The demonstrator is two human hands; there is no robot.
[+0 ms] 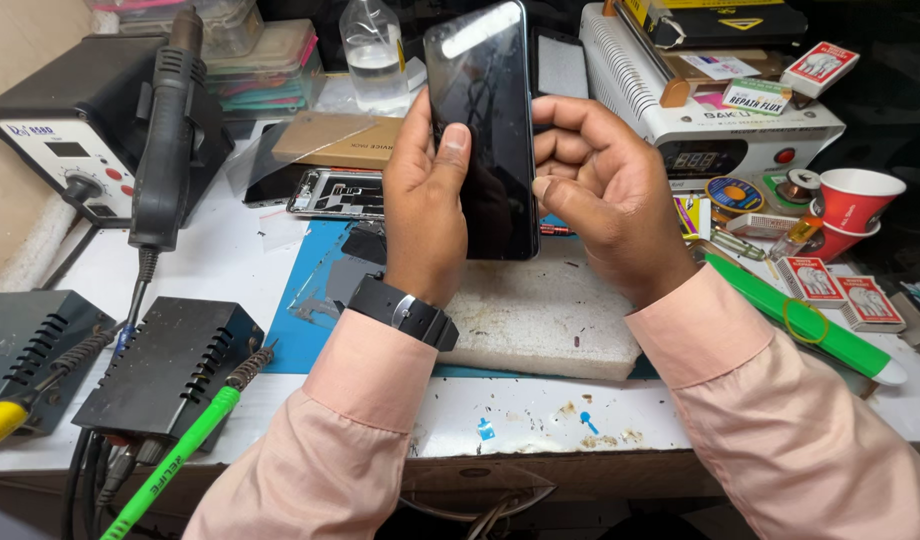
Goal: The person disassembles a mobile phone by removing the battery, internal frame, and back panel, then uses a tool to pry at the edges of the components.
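Flat black glossy glass-fronted phone (485,130), upper centre of frame, stands upright above the white foam block (540,315), left hand (425,200) closed round its left edge, thumb on glass, right hand (600,185) curled at its right edge; judged best supported by both edges, pressure light.

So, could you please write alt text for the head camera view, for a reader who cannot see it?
A person's left hand and right hand hold a dark smartphone upright above a white foam block on a cluttered repair bench. A hot-air station stands at left, red paper cups at right.
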